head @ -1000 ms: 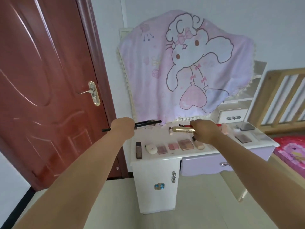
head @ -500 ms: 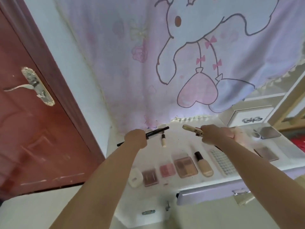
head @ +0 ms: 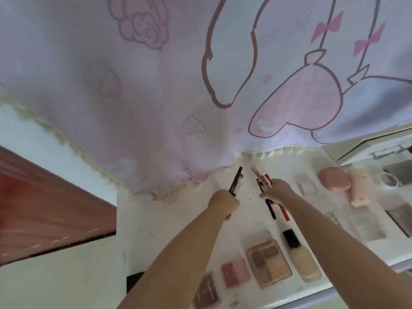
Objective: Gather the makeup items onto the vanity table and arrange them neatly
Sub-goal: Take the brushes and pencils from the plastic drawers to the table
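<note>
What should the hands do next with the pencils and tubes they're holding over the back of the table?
Probably lower the left hand and lay its black pencil flat on the bare white tabletop beside it. Both hands hold items above the table, and the palettes in front already lie in a row.

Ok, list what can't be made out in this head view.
- Left hand: the fist hides the middle of its black pencils.
- Right hand: how many sticks it grips is unclear; label blurred.
- Dark palette: arm covers one side.
- Items at the right edge: blurred, cut off.
</note>
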Action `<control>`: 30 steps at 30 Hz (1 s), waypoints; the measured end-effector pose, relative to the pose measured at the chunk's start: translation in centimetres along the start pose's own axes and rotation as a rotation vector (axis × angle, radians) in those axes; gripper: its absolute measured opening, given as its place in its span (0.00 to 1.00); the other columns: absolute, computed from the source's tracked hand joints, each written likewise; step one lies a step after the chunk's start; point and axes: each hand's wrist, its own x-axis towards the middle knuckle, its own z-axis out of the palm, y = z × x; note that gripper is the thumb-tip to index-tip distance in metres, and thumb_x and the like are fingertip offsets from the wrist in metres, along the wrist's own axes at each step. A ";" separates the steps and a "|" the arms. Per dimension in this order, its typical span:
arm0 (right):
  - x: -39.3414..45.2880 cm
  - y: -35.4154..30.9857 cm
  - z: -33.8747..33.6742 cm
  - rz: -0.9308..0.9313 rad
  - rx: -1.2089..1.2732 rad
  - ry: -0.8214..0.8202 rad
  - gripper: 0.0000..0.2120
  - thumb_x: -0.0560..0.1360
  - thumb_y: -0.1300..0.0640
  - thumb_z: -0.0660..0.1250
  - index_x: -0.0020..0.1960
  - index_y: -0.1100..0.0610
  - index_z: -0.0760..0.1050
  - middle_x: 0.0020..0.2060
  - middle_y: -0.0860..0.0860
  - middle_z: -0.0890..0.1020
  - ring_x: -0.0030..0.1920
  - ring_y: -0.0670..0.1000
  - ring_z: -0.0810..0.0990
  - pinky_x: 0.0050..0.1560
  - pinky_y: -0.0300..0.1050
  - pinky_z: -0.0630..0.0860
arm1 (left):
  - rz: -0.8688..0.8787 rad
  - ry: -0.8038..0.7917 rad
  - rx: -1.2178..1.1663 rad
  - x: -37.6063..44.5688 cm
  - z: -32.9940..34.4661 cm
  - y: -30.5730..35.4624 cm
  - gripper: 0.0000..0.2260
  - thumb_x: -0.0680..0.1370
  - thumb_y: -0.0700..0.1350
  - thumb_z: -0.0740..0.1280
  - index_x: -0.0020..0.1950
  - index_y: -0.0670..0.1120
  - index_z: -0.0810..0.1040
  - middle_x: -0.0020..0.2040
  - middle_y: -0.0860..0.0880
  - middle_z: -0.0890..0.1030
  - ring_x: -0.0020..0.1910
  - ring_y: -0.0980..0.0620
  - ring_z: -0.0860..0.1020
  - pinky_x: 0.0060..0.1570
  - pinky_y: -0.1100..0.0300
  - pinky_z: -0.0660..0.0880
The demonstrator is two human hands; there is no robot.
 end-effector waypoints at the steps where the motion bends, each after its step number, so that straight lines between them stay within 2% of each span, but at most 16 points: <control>1: 0.7 0.0 0.2 0.004 0.042 0.006 0.10 0.68 0.65 0.68 0.36 0.58 0.66 0.32 0.52 0.72 0.34 0.52 0.75 0.36 0.41 0.74 | 0.000 -0.024 -0.021 0.9 0.4 0.6 0.08 0.73 0.36 0.56 0.50 0.40 0.72 0.29 0.46 0.70 0.22 0.51 0.68 0.17 0.68 0.64; 4: 2.1 0.0 0.2 0.015 0.128 0.027 0.09 0.68 0.66 0.67 0.46 0.62 0.70 0.38 0.55 0.74 0.40 0.54 0.74 0.43 0.46 0.73 | 0.020 -0.053 -0.058 3.1 1.4 2.0 0.01 0.74 0.37 0.58 0.44 0.41 0.68 0.30 0.47 0.72 0.26 0.50 0.72 0.22 0.64 0.67; 7: 2.4 0.4 0.1 0.018 0.218 0.059 0.14 0.69 0.66 0.67 0.53 0.63 0.70 0.45 0.58 0.75 0.41 0.55 0.75 0.44 0.47 0.74 | 0.091 -0.058 -0.030 4.3 2.0 2.5 0.03 0.75 0.41 0.62 0.44 0.42 0.68 0.37 0.49 0.72 0.40 0.48 0.74 0.29 0.63 0.66; 9: 2.1 0.8 0.3 0.013 0.262 0.075 0.19 0.69 0.65 0.67 0.60 0.62 0.69 0.51 0.58 0.77 0.47 0.57 0.78 0.50 0.48 0.75 | 0.105 -0.047 -0.011 4.4 2.1 2.4 0.04 0.76 0.42 0.61 0.45 0.42 0.69 0.39 0.49 0.72 0.37 0.51 0.72 0.31 0.64 0.66; 11: 1.7 1.2 0.4 -0.012 0.180 0.067 0.23 0.71 0.63 0.66 0.64 0.60 0.66 0.56 0.57 0.76 0.55 0.56 0.76 0.55 0.46 0.72 | 0.112 -0.033 0.034 4.4 1.9 2.2 0.06 0.75 0.40 0.59 0.39 0.43 0.65 0.36 0.49 0.69 0.32 0.55 0.67 0.28 0.64 0.62; 12: 1.5 1.3 0.4 -0.031 0.099 0.067 0.23 0.72 0.62 0.65 0.65 0.61 0.65 0.58 0.57 0.76 0.57 0.56 0.74 0.56 0.44 0.70 | 0.129 -0.025 0.065 4.4 1.8 2.1 0.06 0.75 0.39 0.59 0.39 0.43 0.64 0.38 0.48 0.69 0.33 0.54 0.67 0.28 0.64 0.62; 14: 0.8 1.3 0.4 -0.069 -0.067 0.080 0.21 0.73 0.62 0.62 0.65 0.61 0.64 0.59 0.58 0.73 0.59 0.56 0.71 0.56 0.43 0.68 | 0.181 -0.008 0.163 3.7 1.0 2.0 0.02 0.75 0.39 0.58 0.48 0.41 0.68 0.47 0.44 0.71 0.42 0.48 0.72 0.37 0.62 0.67; 17: -0.3 1.3 0.4 -0.136 -0.254 0.100 0.20 0.72 0.63 0.60 0.64 0.60 0.65 0.59 0.57 0.71 0.62 0.57 0.67 0.58 0.46 0.69 | 0.253 0.069 0.379 2.6 0.1 1.6 0.13 0.77 0.39 0.57 0.61 0.41 0.68 0.58 0.43 0.71 0.57 0.45 0.72 0.46 0.57 0.69; 19: -0.7 0.6 0.1 -0.239 -0.389 0.107 0.19 0.73 0.61 0.59 0.63 0.59 0.65 0.60 0.56 0.70 0.63 0.56 0.67 0.59 0.47 0.69 | 0.314 0.168 0.523 1.9 -0.8 1.3 0.15 0.77 0.40 0.56 0.64 0.43 0.68 0.61 0.44 0.71 0.60 0.45 0.70 0.52 0.55 0.71; 21: -1.0 -0.8 -0.7 -0.364 -0.541 0.105 0.21 0.76 0.55 0.56 0.68 0.58 0.61 0.65 0.56 0.68 0.65 0.57 0.65 0.61 0.49 0.67 | 0.355 0.283 0.639 0.9 -1.8 1.2 0.16 0.78 0.41 0.55 0.65 0.43 0.67 0.64 0.44 0.71 0.62 0.45 0.68 0.55 0.53 0.70; 24: -2.1 -3.3 -1.0 -0.557 -0.756 0.149 0.24 0.79 0.48 0.50 0.71 0.58 0.57 0.70 0.56 0.63 0.70 0.59 0.60 0.67 0.52 0.62 | 0.329 0.464 0.751 -1.4 -2.8 -0.2 0.17 0.79 0.45 0.54 0.68 0.45 0.64 0.68 0.46 0.66 0.68 0.46 0.63 0.60 0.52 0.66; 27: -3.9 -5.6 -0.4 -0.801 -0.849 0.185 0.24 0.79 0.45 0.46 0.72 0.56 0.55 0.72 0.55 0.58 0.72 0.60 0.54 0.69 0.55 0.55 | 0.201 0.617 0.762 -4.6 -2.9 -3.0 0.19 0.80 0.50 0.51 0.72 0.49 0.59 0.74 0.48 0.59 0.73 0.46 0.55 0.67 0.50 0.60; 30: -6.9 -7.3 0.7 -1.059 -0.864 0.223 0.25 0.79 0.45 0.46 0.73 0.54 0.50 0.74 0.53 0.52 0.73 0.60 0.50 0.70 0.55 0.53 | -0.016 0.724 0.736 -9.1 -2.8 -6.0 0.21 0.81 0.52 0.50 0.74 0.51 0.54 0.76 0.49 0.52 0.75 0.46 0.49 0.69 0.49 0.55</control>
